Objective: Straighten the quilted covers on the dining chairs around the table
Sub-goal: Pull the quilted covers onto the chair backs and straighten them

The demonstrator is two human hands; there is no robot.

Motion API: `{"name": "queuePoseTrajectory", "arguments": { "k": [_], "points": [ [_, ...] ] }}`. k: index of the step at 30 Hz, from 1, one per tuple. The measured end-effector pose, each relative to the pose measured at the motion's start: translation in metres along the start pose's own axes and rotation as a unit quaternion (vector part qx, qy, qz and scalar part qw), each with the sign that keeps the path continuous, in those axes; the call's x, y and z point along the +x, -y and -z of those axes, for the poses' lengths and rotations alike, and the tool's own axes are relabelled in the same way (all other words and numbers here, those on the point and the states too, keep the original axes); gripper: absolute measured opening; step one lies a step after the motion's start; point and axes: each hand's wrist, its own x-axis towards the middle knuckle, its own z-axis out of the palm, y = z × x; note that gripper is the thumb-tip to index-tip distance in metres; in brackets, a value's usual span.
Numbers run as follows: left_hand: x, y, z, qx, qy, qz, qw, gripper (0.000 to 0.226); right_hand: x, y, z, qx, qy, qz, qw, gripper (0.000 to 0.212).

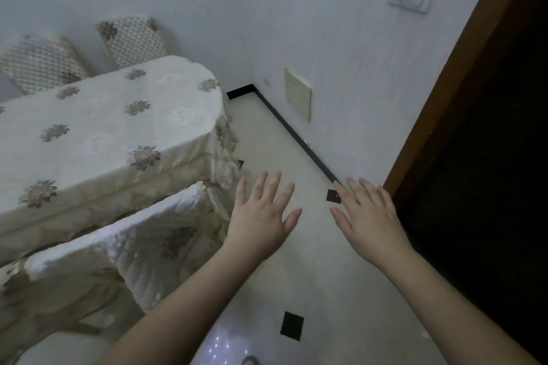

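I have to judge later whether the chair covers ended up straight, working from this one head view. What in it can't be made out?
- Near chair cover: its seat and lower part are cut off by the left and bottom edges.
- Two far chair covers: only the backrest tops show; the tablecloth hides the rest.
- Doorway: too dark to see inside.
- Both open hands, left hand and right hand: palms face away.

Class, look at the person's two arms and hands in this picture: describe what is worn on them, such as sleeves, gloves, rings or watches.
Nothing is worn on either. The left hand and right hand are bare, with no gloves, and no rings show on the fingers. Both forearms are uncovered as far as the frame's lower edge, so no sleeve is in view. No watch or bracelet shows on either wrist. The fingernails look short and plain.
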Motion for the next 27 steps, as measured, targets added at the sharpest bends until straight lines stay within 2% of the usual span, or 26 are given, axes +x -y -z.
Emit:
{"name": "queuePoseTrajectory", "arguments": {
  "k": [4, 10, 14, 20, 27],
  "points": [
    [0.021, 0.003, -0.001, -0.002, -0.004, -0.002, 1.0, 0.064, 0.019, -0.009, 0.0, 0.02, -0.005, -0.009, 1.0, 0.068],
    [0.063, 0.033, -0.011, -0.015, -0.021, 0.013, 1.0, 0.068, 0.068, 0.012, -0.007, 0.015, -0.001, 0.012, 1.0, 0.069],
    [0.103, 0.07, -0.018, -0.023, -0.018, 0.032, 0.999, 0.067, 0.121, 0.024, -0.006, -0.036, -0.007, 0.04, 0.999, 0.063],
    [0.161, 0.107, -0.023, -0.037, -0.007, 0.029, 0.999, 0.064, 0.189, 0.037, -0.005, -0.059, -0.006, 0.028, 0.998, 0.062],
    [0.235, 0.114, -0.025, -0.059, -0.011, 0.017, 0.998, 0.063, 0.258, 0.009, -0.005, -0.05, -0.007, 0.021, 0.999, 0.061]
  ]
}}
